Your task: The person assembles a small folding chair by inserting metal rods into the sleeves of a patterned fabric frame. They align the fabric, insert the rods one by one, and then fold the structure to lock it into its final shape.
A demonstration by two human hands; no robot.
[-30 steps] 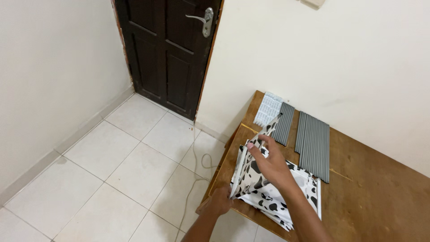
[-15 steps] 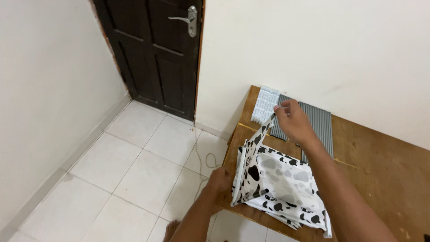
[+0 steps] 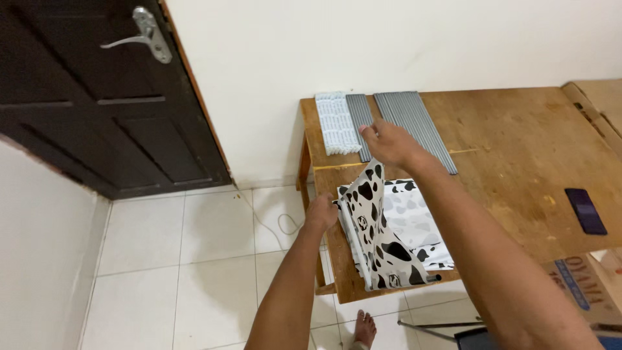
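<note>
A cow-print sheet (image 3: 379,233) at the counter's (image 3: 512,142) near-left corner, lifted higher than a moment ago, is pinched by the right hand (image 3: 389,142); its edge is gripped by the left hand (image 3: 322,212).

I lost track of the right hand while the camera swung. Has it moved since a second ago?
Yes. The right hand went from over the cow-print sheet up to the grey strips near the wall.

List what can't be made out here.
- Right hand fingertips: head view, hidden behind the hand itself.
- Left hand fingers: head view, curled behind the cow-print sheet edge.
- Cardboard box: cut off by the frame edge.
- Dark flat device: too small to identify.
</note>
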